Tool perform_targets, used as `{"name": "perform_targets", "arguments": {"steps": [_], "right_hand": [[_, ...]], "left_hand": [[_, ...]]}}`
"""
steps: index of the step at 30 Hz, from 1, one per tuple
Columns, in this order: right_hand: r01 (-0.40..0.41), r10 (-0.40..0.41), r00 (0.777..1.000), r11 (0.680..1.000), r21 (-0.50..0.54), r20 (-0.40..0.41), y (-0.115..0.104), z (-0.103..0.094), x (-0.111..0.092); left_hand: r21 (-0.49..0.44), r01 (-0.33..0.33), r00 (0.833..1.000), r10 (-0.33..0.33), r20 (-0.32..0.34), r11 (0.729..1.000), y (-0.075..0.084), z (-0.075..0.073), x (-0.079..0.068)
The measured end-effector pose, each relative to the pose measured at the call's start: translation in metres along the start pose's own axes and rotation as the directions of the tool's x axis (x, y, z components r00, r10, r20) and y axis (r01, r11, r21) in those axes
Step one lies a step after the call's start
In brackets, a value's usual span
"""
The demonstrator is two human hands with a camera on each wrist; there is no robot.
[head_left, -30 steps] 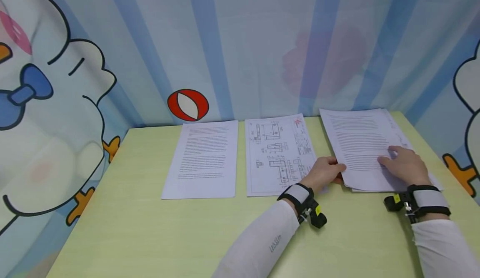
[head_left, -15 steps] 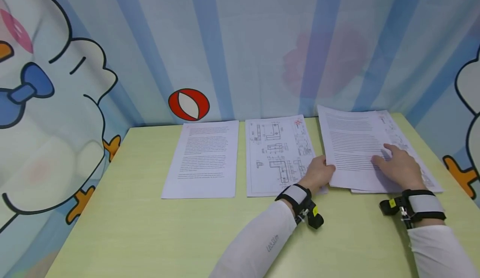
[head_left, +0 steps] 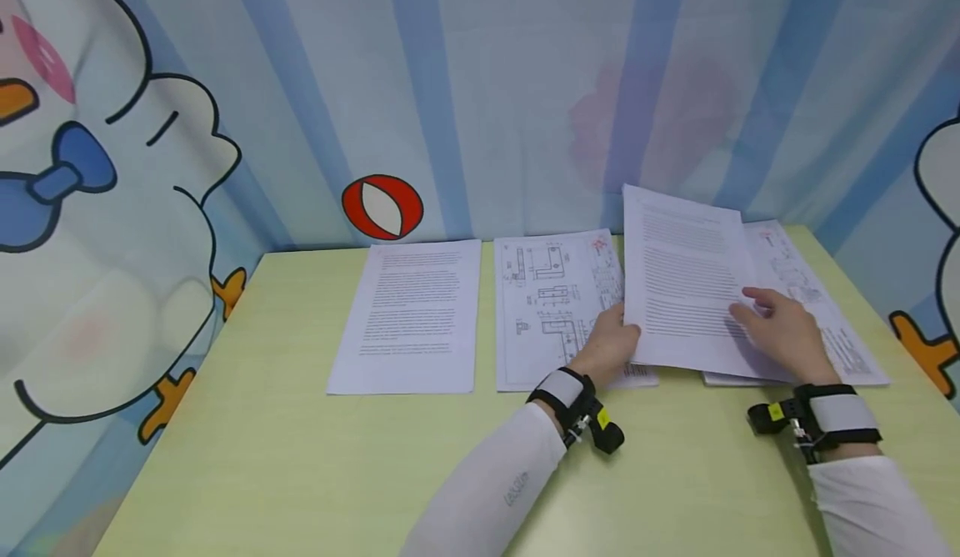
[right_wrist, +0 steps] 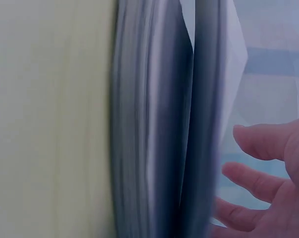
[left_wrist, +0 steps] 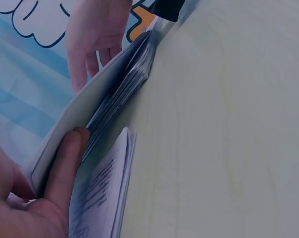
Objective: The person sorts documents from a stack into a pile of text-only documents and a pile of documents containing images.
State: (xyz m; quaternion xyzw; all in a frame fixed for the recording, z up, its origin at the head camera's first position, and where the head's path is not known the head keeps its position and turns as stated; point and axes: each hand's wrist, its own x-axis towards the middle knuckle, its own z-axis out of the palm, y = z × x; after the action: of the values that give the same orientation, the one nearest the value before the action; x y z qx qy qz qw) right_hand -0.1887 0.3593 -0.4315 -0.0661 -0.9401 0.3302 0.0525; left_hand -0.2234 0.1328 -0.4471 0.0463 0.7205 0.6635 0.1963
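My left hand (head_left: 609, 344) pinches the left edge of a text-printed sheaf of paper (head_left: 686, 282), thumb on the printed face and fingers behind. The sheaf is tilted, its left side raised off a thick paper stack (head_left: 843, 323) that shows a line drawing at its right. In the left wrist view a dark gap separates the raised sheaf (left_wrist: 65, 124) from the stack below. Over the sheaf's lower right lies my right hand (head_left: 787, 336), fingers extended and spread, its fingertips right at the printed face. The right wrist view shows that hand (right_wrist: 268, 183) beside the stack's layered edges (right_wrist: 132, 124).
A pile with technical drawings (head_left: 543, 315) lies mid-table, partly behind my left hand. Further left is a text page (head_left: 416, 315). The pale yellow table (head_left: 262, 457) meets a striped cartoon curtain (head_left: 517, 82) at the back.
The left hand has drawn the text sheaf leftward and raised its left side, uncovering more of the drawing beneath. The right hand has moved left along with it.
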Motion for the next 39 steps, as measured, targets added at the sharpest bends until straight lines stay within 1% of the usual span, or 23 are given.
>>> {"name": "perform_targets", "arguments": {"steps": [3, 6, 9, 12, 14, 16, 17, 20, 22, 24, 27, 29, 30, 32, 34, 35, 39], "right_hand": [[-0.015, 0.015, 1.000, 0.999, 0.052, -0.002, -0.005, 0.006, 0.002], [-0.034, 0.035, 0.999, 0.991, 0.129, -0.007, -0.009, 0.011, 0.004], [-0.034, 0.035, 0.999, 0.988, 0.150, -0.007, -0.014, 0.015, 0.005], [-0.027, 0.027, 1.000, 0.991, 0.127, 0.000, -0.021, 0.018, 0.006], [-0.025, 0.025, 1.000, 0.989, 0.148, 0.004, -0.028, 0.021, 0.007], [-0.040, 0.038, 0.999, 0.979, 0.199, 0.011, -0.033, 0.024, 0.008], [-0.045, 0.042, 0.999, 0.972, 0.232, 0.016, -0.036, 0.025, 0.008], [-0.107, 0.094, 0.994, 0.935, 0.337, 0.054, -0.044, 0.029, 0.007], [-0.144, 0.120, 0.989, 0.901, 0.409, 0.085, -0.052, 0.032, 0.005], [-0.170, 0.132, 0.985, 0.860, 0.482, 0.112, -0.061, 0.036, 0.004], [-0.160, 0.100, 0.986, 0.801, 0.577, 0.135, -0.074, 0.042, 0.000], [-0.146, 0.064, 0.986, 0.767, 0.625, 0.153, -0.081, 0.046, -0.003], [-0.139, 0.046, 0.986, 0.754, 0.642, 0.160, -0.085, 0.048, -0.004], [-0.123, 0.009, 0.985, 0.737, 0.665, 0.172, -0.092, 0.052, -0.007], [-0.118, -0.011, 0.983, 0.730, 0.674, 0.183, -0.100, 0.057, -0.009], [-0.114, -0.017, 0.982, 0.731, 0.673, 0.186, -0.105, 0.060, -0.010], [-0.094, -0.023, 0.985, 0.760, 0.643, 0.171, -0.126, 0.072, -0.010]], "left_hand": [[-0.007, -0.018, 1.000, 0.018, 0.012, 1.000, -0.001, -0.014, -0.001], [0.049, -0.032, 0.999, 0.032, 0.007, 0.998, -0.001, -0.028, -0.004], [0.065, -0.024, 1.000, 0.025, -0.015, 0.998, -0.001, -0.038, -0.007], [0.040, -0.019, 0.999, 0.020, -0.043, 0.999, -0.002, -0.046, -0.010], [0.033, -0.023, 0.998, 0.025, -0.055, 0.999, -0.003, -0.053, -0.013], [0.029, -0.042, 0.997, 0.044, -0.059, 0.999, -0.003, -0.061, -0.015], [0.036, -0.048, 0.997, 0.050, -0.062, 0.998, -0.003, -0.065, -0.017], [0.059, -0.086, 0.994, 0.089, -0.056, 0.995, -0.003, -0.079, -0.023], [0.061, -0.121, 0.991, 0.124, -0.046, 0.991, -0.003, -0.089, -0.027], [0.050, -0.153, 0.987, 0.155, -0.039, 0.987, -0.003, -0.099, -0.031], [0.056, -0.189, 0.980, 0.192, -0.048, 0.980, -0.002, -0.113, -0.037], [0.074, -0.199, 0.977, 0.204, -0.064, 0.977, -0.002, -0.123, -0.042], [0.085, -0.199, 0.976, 0.206, -0.077, 0.976, -0.002, -0.127, -0.044], [0.107, -0.198, 0.973, 0.209, -0.100, 0.974, -0.002, -0.137, -0.049], [0.116, -0.198, 0.970, 0.212, -0.118, 0.973, -0.004, -0.147, -0.053], [0.120, -0.195, 0.969, 0.210, -0.128, 0.973, -0.004, -0.152, -0.056], [0.135, -0.180, 0.967, 0.201, -0.158, 0.974, -0.007, -0.175, -0.063]]}}
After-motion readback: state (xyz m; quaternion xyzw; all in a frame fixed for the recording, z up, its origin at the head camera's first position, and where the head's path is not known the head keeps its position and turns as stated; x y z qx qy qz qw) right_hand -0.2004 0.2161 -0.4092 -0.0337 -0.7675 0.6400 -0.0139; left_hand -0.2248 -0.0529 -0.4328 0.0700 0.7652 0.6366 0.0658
